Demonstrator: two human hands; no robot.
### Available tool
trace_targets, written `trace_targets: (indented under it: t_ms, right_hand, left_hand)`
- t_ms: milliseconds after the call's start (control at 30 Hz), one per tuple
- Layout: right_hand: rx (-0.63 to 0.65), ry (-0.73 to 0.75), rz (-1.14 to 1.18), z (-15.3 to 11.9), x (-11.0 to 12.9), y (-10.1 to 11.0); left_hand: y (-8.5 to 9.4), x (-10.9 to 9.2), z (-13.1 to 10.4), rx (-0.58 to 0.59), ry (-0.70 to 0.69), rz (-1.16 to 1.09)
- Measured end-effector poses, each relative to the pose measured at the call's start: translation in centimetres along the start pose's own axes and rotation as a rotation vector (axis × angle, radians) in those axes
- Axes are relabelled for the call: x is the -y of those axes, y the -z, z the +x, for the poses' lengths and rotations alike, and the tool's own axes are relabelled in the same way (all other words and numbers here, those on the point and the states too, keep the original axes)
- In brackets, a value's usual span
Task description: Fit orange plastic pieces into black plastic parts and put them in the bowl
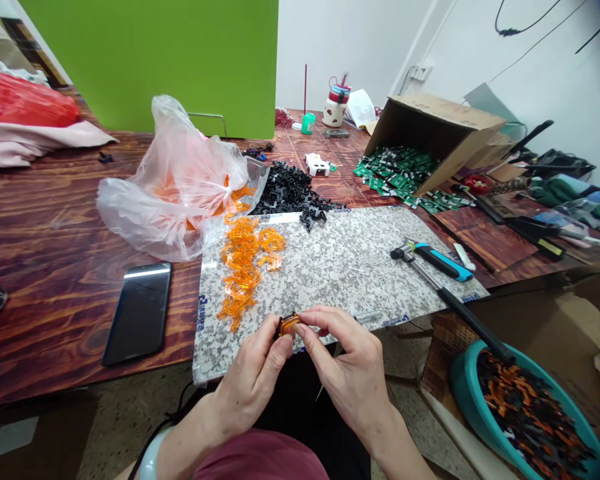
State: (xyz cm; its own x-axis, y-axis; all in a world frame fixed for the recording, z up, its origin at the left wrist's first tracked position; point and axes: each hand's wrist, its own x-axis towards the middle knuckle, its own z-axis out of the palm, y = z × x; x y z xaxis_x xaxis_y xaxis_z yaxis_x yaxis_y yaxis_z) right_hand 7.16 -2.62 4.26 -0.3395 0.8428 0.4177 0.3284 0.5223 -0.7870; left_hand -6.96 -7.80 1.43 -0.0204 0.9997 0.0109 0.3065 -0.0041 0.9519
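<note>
Near the front edge of the speckled board (pixel 330 260), a small black and orange plastic piece (pixel 289 325) is held between both hands. My left hand (pixel 255 363) pinches its left side with thumb and fingers. On its right side, the fingertips of my right hand (pixel 347 353) are closed. Transparent orange parts (pixel 241 250) lie in a column on the board's left part. Behind them is a heap of black parts (pixel 290 190), partly on the board's back edge. A hammer with a black grip (pixel 460 313) and a blue-handled tool (pixel 443 261) rest at the board's right.
A plastic bag (pixel 180 180) with orange parts stands at the back left, a phone (pixel 139 312) in front of it. A tipped cardboard box (pixel 440 133) spills green boards (pixel 400 173) at the back right. A teal basin (pixel 465 380) of black and orange pieces is low at the right.
</note>
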Motion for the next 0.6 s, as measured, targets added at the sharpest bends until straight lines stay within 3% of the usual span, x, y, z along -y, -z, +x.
trace_targets:
  t_ms: [600]
  right_hand:
    - [-0.012,-0.027,0.023,-0.31,0.11,-0.19]
  left_hand:
    - [-0.01,0.13,-0.18,-0.033,-0.05,0.011]
